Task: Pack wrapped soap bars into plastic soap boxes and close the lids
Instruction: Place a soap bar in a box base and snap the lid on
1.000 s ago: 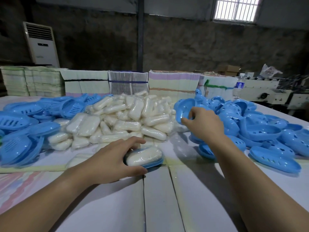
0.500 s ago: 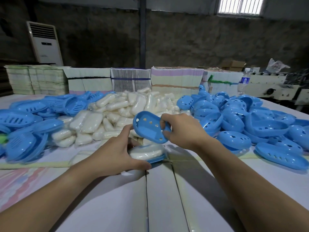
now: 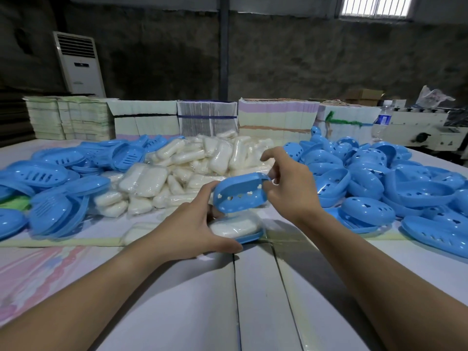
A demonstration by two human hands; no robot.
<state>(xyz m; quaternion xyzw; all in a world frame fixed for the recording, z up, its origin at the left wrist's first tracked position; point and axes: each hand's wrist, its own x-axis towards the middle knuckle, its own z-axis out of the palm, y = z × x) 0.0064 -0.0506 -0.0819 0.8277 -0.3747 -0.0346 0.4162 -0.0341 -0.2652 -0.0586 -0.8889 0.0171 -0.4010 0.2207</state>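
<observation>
Soap, a white bar in clear wrap (image 3: 234,227), is lying in a shallow blue plastic soap box base (image 3: 249,237) near the middle of the pale desk (image 3: 253,300). The left hand (image 3: 188,228) is gripping this base, thumb curling along its near rim and fingers reaching round its far left end. Just above it, a blue oval plastic lid with small cut-out holes (image 3: 240,192) is hanging tilted, its hollow side facing down and toward the camera, not yet seated on the base. The right hand (image 3: 288,190) is pinching the lid's right end, with the index finger lifting free above it. The left hand's fingertips are meeting the lid's left edge. The two hands are sitting close together, each clamped on its own part of the box.

Behind them, a heap of wrapped white soap bars (image 3: 192,168) is spreading across the desk's centre. A pile of blue slotted bases (image 3: 58,183) is lying to the left, and a pile of blue holed lids (image 3: 374,181) is lying to the right. Stacks of flat printed cartons (image 3: 207,117) are lining the desk's far edge, a clear water bottle (image 3: 382,120) is standing at the far right, and a white floor-standing air conditioner (image 3: 79,64) is standing against the dark wall.
</observation>
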